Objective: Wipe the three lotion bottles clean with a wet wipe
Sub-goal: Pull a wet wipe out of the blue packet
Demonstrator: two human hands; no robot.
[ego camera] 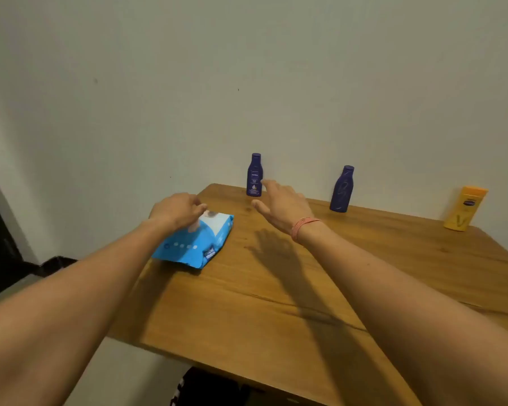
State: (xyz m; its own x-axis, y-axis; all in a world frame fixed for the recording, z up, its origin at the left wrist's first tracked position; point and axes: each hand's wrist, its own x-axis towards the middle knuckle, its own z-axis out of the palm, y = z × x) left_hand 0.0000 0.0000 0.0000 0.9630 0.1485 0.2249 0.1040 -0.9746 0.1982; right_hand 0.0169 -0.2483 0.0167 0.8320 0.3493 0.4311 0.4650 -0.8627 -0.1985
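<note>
On the wooden surface (276,303), the left hand (178,210) rests on the blue wet wipe pack (195,244), its fingers curled at the pack's top flap. The right hand (282,205) hovers beside it, fingers released and spread. Farther back, by the wall, stand two dark blue lotion bottles (254,175) (342,190), upright and well apart, and a yellow lotion bottle (464,208) at the right.
</note>
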